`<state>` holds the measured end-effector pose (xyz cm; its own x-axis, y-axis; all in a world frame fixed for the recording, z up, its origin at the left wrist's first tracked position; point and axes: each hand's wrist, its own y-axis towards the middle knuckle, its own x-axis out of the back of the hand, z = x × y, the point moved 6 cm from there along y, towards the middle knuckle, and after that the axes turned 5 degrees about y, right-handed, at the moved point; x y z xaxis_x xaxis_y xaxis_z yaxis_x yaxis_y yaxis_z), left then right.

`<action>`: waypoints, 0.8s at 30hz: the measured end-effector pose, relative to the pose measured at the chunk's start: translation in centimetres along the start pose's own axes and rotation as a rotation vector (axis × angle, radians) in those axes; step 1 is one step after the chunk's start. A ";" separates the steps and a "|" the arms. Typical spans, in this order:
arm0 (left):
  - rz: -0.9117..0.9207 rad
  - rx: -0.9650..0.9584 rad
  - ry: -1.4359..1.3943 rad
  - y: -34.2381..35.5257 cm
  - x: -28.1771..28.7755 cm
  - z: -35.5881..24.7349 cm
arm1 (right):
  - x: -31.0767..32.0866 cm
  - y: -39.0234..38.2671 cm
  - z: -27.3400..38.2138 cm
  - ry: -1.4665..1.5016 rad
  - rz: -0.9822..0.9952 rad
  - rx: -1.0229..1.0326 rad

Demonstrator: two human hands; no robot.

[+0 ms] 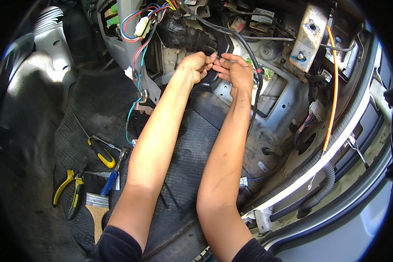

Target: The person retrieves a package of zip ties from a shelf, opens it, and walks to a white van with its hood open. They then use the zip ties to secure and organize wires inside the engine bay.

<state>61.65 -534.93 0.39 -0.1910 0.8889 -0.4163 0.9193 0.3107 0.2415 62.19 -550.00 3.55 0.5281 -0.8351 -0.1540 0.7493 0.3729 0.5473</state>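
Both arms reach forward into an opened vehicle footwell, and the hands meet with fingertips nearly touching. My left hand (pixel 196 67) is closed, thumb and forefinger pinched on something small that I cannot make out. Beside it, my right hand (pixel 236 72) also pinches with thumb and forefinger, its other fingers loosely curled; whatever it grips is too small to name. Just beyond the hands hangs a thick black-wrapped wire bundle (pixel 183 34). A black cable (pixel 258 83) with a red band runs down right of my right hand. Coloured wires with a white connector (pixel 143 27) hang at the left.
On the black rubber mat (pixel 96 98) lie yellow-black pliers (pixel 76 198), a screwdriver (pixel 102 155), a blue-handled ratchet (pixel 110 182) and a paintbrush (pixel 97 214). A rusty metal bracket (pixel 308 39) and an orange cable (pixel 335 83) stand near the door frame at right.
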 end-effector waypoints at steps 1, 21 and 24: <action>0.004 -0.002 0.004 0.0 0.0 0.0 | 0.0 -0.1 0.1 -0.021 -0.010 0.007; -0.059 -0.045 0.113 -0.2 0.1 0.0 | -0.9 0.5 2.3 -0.583 -0.100 0.345; -0.064 -0.040 0.126 -0.4 0.1 -0.1 | -1.2 0.5 2.6 -0.649 -0.123 0.428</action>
<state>61.25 -534.99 0.32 -0.2931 0.9011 -0.3195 0.8897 0.3795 0.2540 60.84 -549.90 6.16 0.0135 -0.9785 0.2057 0.4985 0.1849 0.8470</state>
